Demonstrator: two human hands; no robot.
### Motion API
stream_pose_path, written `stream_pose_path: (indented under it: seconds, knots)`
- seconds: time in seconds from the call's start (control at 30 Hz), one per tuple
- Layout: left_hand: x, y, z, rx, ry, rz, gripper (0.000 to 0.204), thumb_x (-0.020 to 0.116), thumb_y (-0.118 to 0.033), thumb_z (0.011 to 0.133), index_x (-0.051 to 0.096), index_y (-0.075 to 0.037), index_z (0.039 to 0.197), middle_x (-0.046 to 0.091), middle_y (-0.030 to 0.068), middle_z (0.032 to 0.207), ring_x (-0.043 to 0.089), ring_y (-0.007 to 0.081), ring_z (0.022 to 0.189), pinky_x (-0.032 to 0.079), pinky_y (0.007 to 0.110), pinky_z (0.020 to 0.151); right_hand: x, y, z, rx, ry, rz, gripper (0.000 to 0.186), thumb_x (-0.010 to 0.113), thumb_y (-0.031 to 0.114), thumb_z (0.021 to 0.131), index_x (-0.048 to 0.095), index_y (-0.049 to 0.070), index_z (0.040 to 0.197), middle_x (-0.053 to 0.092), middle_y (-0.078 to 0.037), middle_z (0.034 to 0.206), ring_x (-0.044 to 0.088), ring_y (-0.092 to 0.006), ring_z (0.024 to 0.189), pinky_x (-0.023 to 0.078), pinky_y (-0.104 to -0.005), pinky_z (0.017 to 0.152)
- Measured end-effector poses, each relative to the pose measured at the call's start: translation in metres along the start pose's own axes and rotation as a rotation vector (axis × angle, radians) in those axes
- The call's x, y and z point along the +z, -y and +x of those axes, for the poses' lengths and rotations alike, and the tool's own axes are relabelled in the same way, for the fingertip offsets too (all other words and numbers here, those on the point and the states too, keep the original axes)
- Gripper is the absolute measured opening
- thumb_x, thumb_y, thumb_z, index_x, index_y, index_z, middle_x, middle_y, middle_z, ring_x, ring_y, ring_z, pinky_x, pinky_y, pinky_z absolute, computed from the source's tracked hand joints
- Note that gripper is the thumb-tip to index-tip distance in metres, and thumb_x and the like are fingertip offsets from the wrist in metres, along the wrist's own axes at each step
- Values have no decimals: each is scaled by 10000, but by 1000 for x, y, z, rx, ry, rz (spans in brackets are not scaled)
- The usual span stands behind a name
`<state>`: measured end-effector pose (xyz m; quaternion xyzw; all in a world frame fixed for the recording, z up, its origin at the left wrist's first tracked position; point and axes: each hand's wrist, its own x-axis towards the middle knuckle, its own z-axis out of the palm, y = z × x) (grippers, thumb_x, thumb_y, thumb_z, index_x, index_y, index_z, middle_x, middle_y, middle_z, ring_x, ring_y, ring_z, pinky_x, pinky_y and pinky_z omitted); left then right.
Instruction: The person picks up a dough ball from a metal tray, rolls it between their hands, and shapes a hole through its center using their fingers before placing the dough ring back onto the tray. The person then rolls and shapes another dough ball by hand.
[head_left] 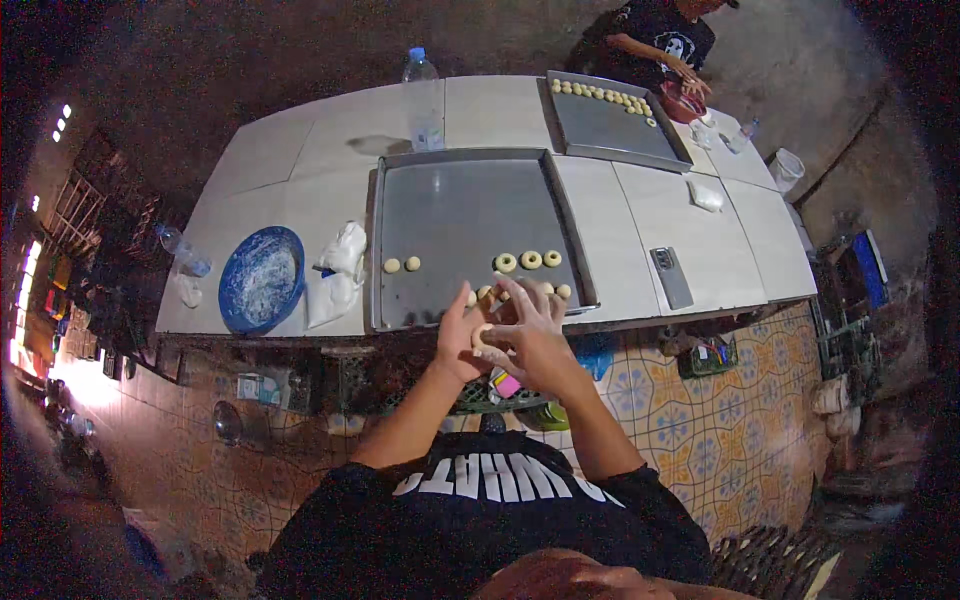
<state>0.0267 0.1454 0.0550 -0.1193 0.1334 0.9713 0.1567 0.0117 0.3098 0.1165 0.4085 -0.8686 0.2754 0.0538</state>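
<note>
Between my two hands, at the near edge of a dark metal tray (460, 205), is a small round of pale dough (481, 338). My left hand (458, 335) cups the dough from the left side, palm turned toward it. From the other side my right hand (528, 335) presses on the dough with thumb and fingers, and its knuckles look dusted with flour. Three dough rings (531, 259) lie in a row on the tray just beyond my hands. Two small dough balls (402, 265) sit at the left of the tray. More dough pieces (563, 291) are partly hidden by my fingers.
Left of the tray stand a blue basin (262, 280) of flour and white plastic bags (342, 260). A water bottle (422, 100) stands beyond the tray. To the right lies a phone (671, 277). Farther off, a person (665, 45) works beside a second tray (615, 125) of dough balls.
</note>
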Motion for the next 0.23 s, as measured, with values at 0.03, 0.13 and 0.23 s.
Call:
stream_pose_path:
  seconds: [0.03,0.13,0.23]
  knots:
    - [-5,0,0,-1,-1,1,676,414,-670,1069,593,-124,1425,655,160,1375,682,335,1186,552,514,1043,-3,-1,0,-2,30,11,321,793,549,852,834,249,957,382,-179,1649,290,-465,1533,218,-734,1168]
    - [-15,2,4,-12,15,-28,715,419,-685,1059,523,-126,1491,606,150,1460,644,342,1263,537,512,1066,-2,4,1,5,3,-52,327,809,524,841,837,227,975,348,-165,1670,278,-463,1534,196,-720,1173]
    - [-9,6,1,22,36,-18,781,433,-712,1039,461,-129,1558,574,158,1512,632,342,1294,535,479,1079,1,-4,-2,-23,118,-26,486,770,654,835,832,238,1079,256,-164,1732,200,-432,1584,136,-717,1206]
